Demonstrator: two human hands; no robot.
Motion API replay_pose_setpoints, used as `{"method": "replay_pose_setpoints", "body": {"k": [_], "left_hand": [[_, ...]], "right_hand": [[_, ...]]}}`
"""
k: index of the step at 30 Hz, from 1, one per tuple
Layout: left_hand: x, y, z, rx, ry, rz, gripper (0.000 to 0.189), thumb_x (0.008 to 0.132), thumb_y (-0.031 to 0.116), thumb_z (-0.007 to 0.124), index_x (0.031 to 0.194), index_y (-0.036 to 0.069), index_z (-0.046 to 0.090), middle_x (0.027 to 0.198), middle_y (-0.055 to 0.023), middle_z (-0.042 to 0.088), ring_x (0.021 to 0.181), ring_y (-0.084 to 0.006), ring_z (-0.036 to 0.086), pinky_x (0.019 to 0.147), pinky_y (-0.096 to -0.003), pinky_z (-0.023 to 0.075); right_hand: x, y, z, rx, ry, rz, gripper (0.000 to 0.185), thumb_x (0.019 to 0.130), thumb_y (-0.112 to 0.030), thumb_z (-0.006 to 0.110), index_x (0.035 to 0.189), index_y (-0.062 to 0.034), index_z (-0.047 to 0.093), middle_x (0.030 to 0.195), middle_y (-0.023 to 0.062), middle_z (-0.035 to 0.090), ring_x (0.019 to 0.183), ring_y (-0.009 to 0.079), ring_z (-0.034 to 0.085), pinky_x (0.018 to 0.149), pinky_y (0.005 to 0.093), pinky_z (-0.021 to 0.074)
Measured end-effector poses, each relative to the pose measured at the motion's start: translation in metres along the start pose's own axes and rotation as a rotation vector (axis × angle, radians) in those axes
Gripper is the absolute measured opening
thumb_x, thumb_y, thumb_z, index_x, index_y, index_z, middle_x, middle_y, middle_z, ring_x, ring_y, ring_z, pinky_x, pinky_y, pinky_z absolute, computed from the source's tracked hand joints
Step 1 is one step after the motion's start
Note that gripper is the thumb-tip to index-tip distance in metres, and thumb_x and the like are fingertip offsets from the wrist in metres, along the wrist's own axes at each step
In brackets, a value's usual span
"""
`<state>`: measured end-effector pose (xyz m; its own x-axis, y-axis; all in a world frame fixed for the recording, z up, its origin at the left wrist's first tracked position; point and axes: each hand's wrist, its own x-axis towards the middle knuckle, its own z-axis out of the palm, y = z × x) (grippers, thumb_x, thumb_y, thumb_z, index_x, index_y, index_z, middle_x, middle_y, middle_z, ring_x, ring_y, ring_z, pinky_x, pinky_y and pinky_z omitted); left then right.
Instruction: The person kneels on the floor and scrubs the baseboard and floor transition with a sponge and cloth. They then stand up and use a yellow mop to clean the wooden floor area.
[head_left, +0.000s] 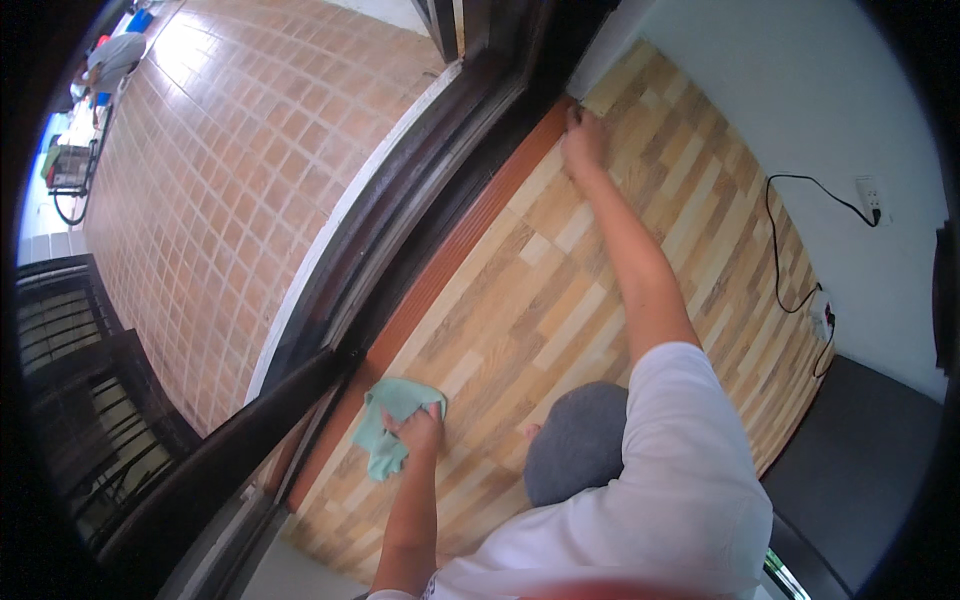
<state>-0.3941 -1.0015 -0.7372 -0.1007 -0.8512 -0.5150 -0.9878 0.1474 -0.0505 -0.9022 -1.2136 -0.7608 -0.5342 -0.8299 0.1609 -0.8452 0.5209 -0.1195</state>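
My left hand grips a light green cloth that lies partly on the wood-patterned floor, its upper edge touching the reddish-brown threshold strip. My right hand reaches to the far end of that strip, by the wall corner. Its fingers are bent down at the strip's end; whether they pinch something small cannot be made out. My bent knee, in grey cloth, is over the floor between my arms.
Dark sliding-door tracks run beside the strip, with a dark door frame at lower left. Outside, a person bends over beyond the tiles. A black cable hangs from a wall outlet; a dark piece of furniture stands right.
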Motion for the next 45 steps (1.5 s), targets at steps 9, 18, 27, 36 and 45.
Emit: {"method": "replay_pose_setpoints", "body": {"k": [9,18,27,36,45], "left_hand": [[-0.004,0.001,0.001,-0.086,0.008,-0.041,0.073,0.082,0.047,0.048,0.128,-0.009,0.04,0.142,-0.0232,0.031,0.133,-0.0444,0.015,0.107,-0.0547,0.0034],[-0.004,-0.004,0.009,-0.058,-0.041,-0.05,0.077,0.081,0.049,0.049,0.132,-0.007,0.036,0.142,-0.0232,0.031,0.136,-0.0343,0.018,0.108,-0.0527,0.0035],[-0.003,-0.006,0.017,-0.026,0.085,-0.055,0.073,0.08,0.049,0.05,0.131,-0.003,0.038,0.141,-0.0217,0.03,0.133,-0.0401,0.017,0.108,-0.0522,0.0059],[-0.003,-0.002,0.007,-0.11,-0.041,-0.082,0.079,0.077,0.051,0.053,0.134,-0.002,0.035,0.142,-0.0211,0.029,0.132,-0.041,0.017,0.107,-0.052,0.0073],[-0.005,-0.005,0.014,-0.124,0.098,-0.05,0.078,0.077,0.05,0.052,0.134,-0.002,0.035,0.142,-0.0203,0.029,0.133,-0.0412,0.015,0.107,-0.051,0.0067]], "right_hand": [[0.008,-0.001,-0.015,0.05,-0.153,0.07,0.033,0.088,-0.013,0.042,0.119,-0.0087,0.055,0.118,0.0126,0.053,0.109,0.0313,0.048,0.088,0.042,0.0407],[0.024,0.018,0.013,0.074,0.003,-0.047,0.029,0.092,-0.017,0.038,0.11,-0.0055,0.057,0.112,0.0145,0.055,0.104,0.033,0.05,0.089,0.0435,0.0412],[0.026,0.001,-0.002,0.402,0.1,0.113,0.027,0.09,-0.017,0.041,0.105,-0.0037,0.058,0.103,0.0192,0.058,0.097,0.0382,0.053,0.086,0.0454,0.0417],[-0.014,-0.019,-0.028,0.395,-0.107,0.105,0.028,0.091,-0.02,0.042,0.109,-0.0031,0.057,0.108,0.0194,0.057,0.104,0.0369,0.051,0.088,0.0442,0.0406],[-0.019,-0.012,-0.008,0.185,0.058,-0.256,0.031,0.093,-0.019,0.042,0.108,0.0034,0.056,0.113,0.0189,0.056,0.103,0.0356,0.052,0.09,0.0398,0.0409]]}}
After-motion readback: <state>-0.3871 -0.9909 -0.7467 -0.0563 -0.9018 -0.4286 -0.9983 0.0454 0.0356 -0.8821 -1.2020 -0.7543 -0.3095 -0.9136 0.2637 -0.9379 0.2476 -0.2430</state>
